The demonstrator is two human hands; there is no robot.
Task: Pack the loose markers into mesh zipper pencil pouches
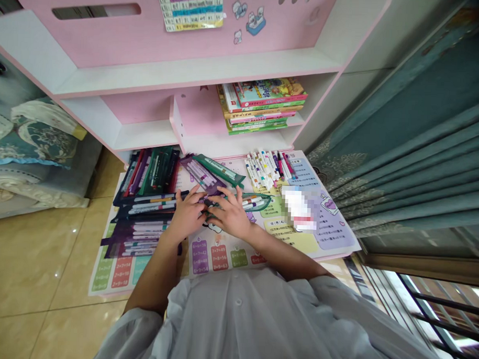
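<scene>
My left hand (188, 215) and my right hand (231, 215) meet over the desk with fingers bent and fingertips nearly touching. Between them they pinch the gathered dark end of a green mesh pouch (265, 203), its exact edge partly hidden by the fingers. White markers show through the mesh, pointing right from under my right hand. Just beyond my fingers lie a purple mesh pouch (200, 173) and another green mesh pouch (220, 169), both filled with markers. Beside my left hand, a dark pouch of markers (152, 205) and a purple pouch (143, 234) lie flat.
More filled pouches (155, 171) are piled at the back left. Loose markers (265, 167) lie in a heap at the back right, near a blurred white item (299, 209). Books (265, 107) are stacked on the pink shelf (204, 65). A teal curtain (417, 149) hangs at right.
</scene>
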